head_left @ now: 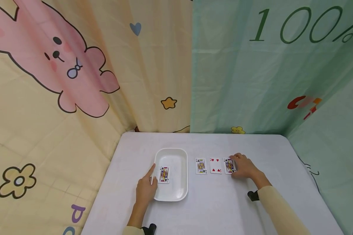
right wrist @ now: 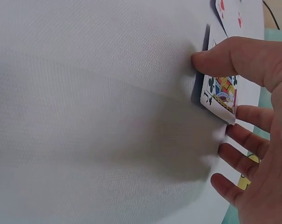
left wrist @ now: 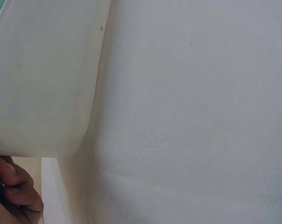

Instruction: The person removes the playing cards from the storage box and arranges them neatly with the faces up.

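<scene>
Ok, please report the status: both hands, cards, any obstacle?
Left hand holding white tray, one face card inside. Right hand gripping jack of clubs. Two other cards between jack and tray.

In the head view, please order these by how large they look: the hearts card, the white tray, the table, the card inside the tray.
1. Table
2. White tray
3. Hearts card and card inside the tray: these look too alike in size to rank.
</scene>
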Tool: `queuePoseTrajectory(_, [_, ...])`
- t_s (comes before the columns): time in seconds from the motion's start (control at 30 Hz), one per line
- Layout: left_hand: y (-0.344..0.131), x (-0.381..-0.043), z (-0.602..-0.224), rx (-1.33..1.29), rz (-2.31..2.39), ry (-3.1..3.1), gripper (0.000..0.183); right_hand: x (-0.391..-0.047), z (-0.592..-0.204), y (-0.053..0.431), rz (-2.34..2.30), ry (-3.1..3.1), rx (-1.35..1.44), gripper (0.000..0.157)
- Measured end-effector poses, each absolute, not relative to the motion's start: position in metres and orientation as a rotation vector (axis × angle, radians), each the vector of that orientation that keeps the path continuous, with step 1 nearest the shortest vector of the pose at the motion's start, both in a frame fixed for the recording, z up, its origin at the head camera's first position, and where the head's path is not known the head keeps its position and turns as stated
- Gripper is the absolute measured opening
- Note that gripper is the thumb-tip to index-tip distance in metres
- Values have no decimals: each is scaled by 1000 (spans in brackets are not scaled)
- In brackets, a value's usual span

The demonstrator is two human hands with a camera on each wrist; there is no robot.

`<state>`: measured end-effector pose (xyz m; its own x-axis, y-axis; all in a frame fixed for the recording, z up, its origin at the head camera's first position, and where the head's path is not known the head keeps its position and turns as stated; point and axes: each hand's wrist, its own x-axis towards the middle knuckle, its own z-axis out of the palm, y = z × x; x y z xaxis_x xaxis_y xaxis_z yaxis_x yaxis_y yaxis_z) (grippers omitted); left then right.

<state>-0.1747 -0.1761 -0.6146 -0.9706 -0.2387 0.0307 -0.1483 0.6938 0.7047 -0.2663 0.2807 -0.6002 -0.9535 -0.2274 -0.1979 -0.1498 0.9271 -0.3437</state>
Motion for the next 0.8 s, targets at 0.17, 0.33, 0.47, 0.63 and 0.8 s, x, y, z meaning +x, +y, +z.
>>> queuePoseTrajectory(0.17, [-176, -175, -614, 319, -1125, -2782, 60, -267, -600, 279, -459, 2853, -289, 85])
queuePoseTrajectory(0.33, [-176, -175, -613, 321, -1119, -2781, 60, -266, -600, 279, -463, 2836, -288, 89])
queuePoseTrajectory(0.47, [-176, -175, -613, 327, -1140, -2778, 60, -265, -601, 280, -464, 2830, -292, 93])
queuePoseTrajectory(0.63, [-175, -175, -613, 330, -1161, -2776, 59, -263, -601, 281, -497, 2827, -300, 94])
queuePoseTrajectory(0.8, [-175, -174, -613, 328, -1167, -2770, 59, -260, -601, 283, -528, 2822, -282, 93])
